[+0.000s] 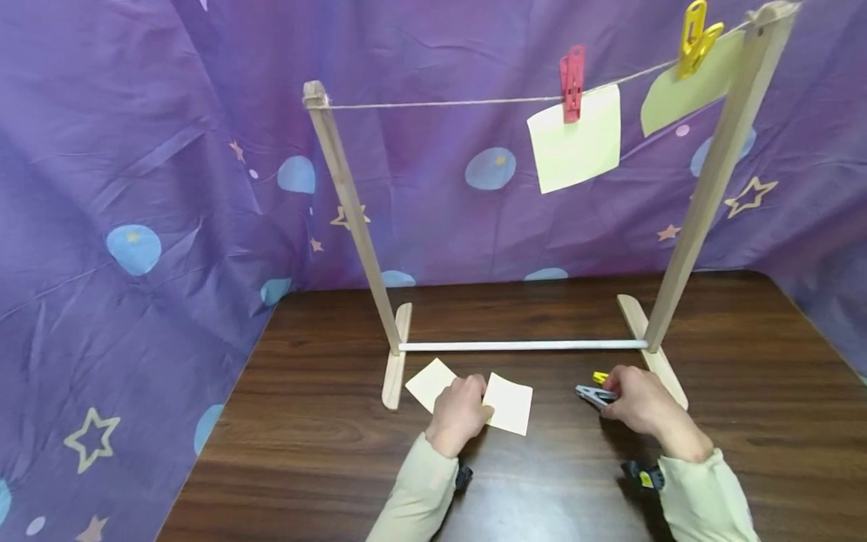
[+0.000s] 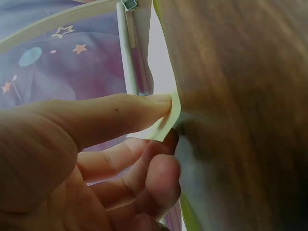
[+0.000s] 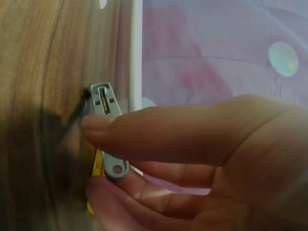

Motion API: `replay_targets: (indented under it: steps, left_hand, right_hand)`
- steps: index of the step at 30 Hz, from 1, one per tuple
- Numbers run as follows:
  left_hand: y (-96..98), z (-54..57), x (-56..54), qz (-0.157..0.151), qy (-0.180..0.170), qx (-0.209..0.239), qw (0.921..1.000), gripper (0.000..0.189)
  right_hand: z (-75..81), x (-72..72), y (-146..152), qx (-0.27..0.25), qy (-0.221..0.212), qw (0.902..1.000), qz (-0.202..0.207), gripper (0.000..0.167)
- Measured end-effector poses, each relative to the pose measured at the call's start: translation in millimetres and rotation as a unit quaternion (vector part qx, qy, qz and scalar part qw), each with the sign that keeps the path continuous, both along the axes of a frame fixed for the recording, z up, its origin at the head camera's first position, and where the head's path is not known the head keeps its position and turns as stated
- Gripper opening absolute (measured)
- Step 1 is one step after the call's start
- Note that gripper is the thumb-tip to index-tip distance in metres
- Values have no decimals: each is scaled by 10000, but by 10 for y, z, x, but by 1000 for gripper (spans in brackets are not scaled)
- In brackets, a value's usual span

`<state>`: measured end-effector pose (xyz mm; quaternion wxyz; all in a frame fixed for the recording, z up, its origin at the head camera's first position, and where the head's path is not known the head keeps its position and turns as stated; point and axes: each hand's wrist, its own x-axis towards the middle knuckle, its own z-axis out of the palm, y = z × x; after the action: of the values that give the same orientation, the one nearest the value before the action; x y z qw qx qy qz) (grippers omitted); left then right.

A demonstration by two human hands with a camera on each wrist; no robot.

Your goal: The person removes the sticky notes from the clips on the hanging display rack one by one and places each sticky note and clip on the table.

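My left hand (image 1: 459, 412) pinches one corner of a pale yellow paper square (image 1: 511, 405) between thumb and fingers, low over the table. In the left wrist view the paper (image 2: 166, 122) bends up under the thumb tip. A second paper square (image 1: 430, 382) lies on the table just beyond that hand, partly covered by it. Over to the right, my right hand (image 1: 640, 400) pinches a grey clothespin (image 1: 593, 395), thumb across its side in the right wrist view. A yellow clothespin (image 1: 599, 377) lies right behind the grey one, mostly hidden by the fingers.
A wooden stand with a left post (image 1: 352, 203), a right post (image 1: 718, 181) and a white bottom bar (image 1: 521, 346) stands behind the hands. From its string (image 1: 433, 103), a red clothespin (image 1: 572, 83) and a yellow clip (image 1: 696, 45) hold paper sheets. Purple cloth (image 1: 203, 188) hangs around the table.
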<state>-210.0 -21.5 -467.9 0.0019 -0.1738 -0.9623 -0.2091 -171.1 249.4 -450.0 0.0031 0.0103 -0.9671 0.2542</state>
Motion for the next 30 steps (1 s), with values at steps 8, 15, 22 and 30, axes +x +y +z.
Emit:
replay_targets:
  steps: [8,15,22,30]
  left_hand:
    - [13,10,-5,250,-56,-47,9997,27]
    - [60,-1,24,127,-167,-177,9996,44]
    - [71,9,35,-43,79,-241,9997,29]
    - [65,-7,63,-135,292,-363,9988,21]
  right_hand:
    - [19,-33,-82,208,-251,9995,11,30]
    - [-13,1,-117,294,-389,9988,-60,31]
    - [-4,-4,-148,352,-394,9985,-137,29]
    - [-13,-12,-153,404,-503,9977,-219,30]
